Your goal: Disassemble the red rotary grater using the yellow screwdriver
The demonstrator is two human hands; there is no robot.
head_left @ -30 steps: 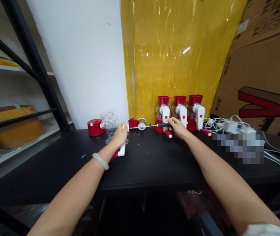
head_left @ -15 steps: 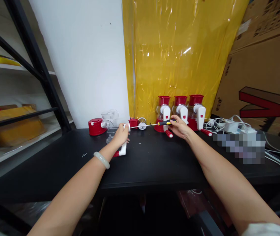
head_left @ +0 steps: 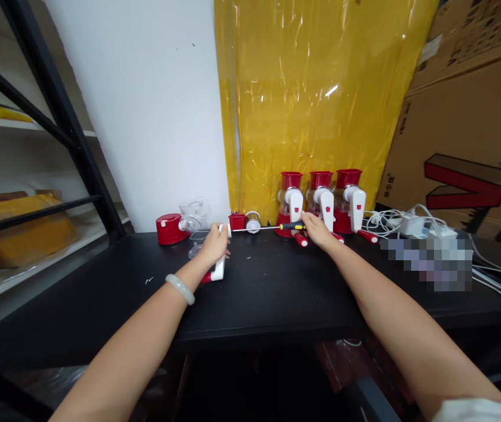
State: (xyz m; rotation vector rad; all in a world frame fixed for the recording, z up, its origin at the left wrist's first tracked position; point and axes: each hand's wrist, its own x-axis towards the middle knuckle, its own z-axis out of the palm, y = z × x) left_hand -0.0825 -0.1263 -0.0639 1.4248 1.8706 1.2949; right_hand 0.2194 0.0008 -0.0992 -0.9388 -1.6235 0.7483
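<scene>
My left hand (head_left: 216, 243) is closed around a white crank handle (head_left: 219, 270) with a red grip, held over the black table. In my right hand (head_left: 315, 228) is a screwdriver (head_left: 291, 226) with a black and yellow handle. Its long shaft lies level and points left, the tip meeting the white end of the crank handle; the exact contact is too small to see. Behind my left hand are a red round base (head_left: 171, 229) and a clear plastic housing (head_left: 195, 212). A red hopper part (head_left: 237, 221) and a metal drum (head_left: 253, 221) stand behind the shaft.
Three red and white rotary graters (head_left: 321, 199) stand in a row at the back right. White cables and adapters (head_left: 411, 224) lie farther right, beside a pixelated patch. A large cardboard box (head_left: 461, 129) leans at the right; a black-framed shelf (head_left: 63, 126) stands left.
The screwdriver's handle has shifted slightly left and down with my right hand. My left hand keeps its hold on the crank handle. The whole view has moved a little.
</scene>
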